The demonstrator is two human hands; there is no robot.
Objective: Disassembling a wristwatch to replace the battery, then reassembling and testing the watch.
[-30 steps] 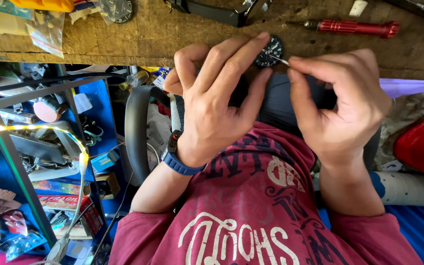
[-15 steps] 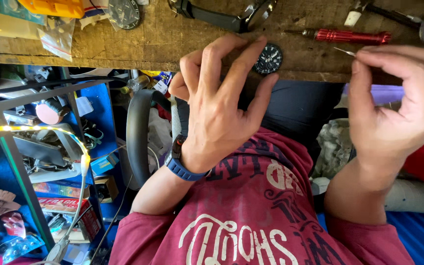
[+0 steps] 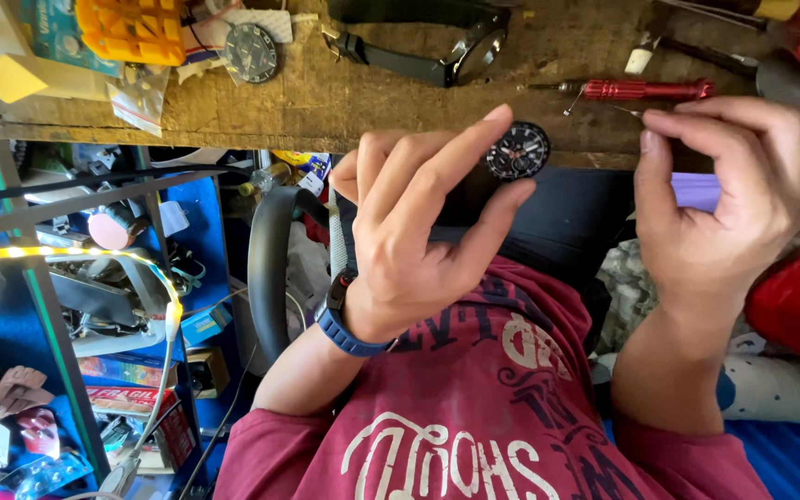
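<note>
My left hand (image 3: 418, 241), with a blue band on the wrist, pinches a small round black watch dial (image 3: 518, 151) between fingertip and thumb, just in front of the wooden bench edge (image 3: 326, 111). My right hand (image 3: 724, 204) is off to the right of the dial, apart from it. Its fingers are closed on a thin metal tool (image 3: 628, 111) whose tip points left. A red-handled screwdriver (image 3: 645, 89) lies on the bench just above that tip.
On the bench lie a black wristwatch with strap (image 3: 437, 46), another round dial (image 3: 250, 51), a yellow plastic holder (image 3: 131, 28) and small bags. Blue shelves (image 3: 94, 306) crowded with parts and a lit strip stand at the left. My maroon shirt (image 3: 483, 417) fills the bottom.
My right hand has drawn away to the right from the dial, taking the thin tool with it. My left hand still holds the dial near the bench edge.
</note>
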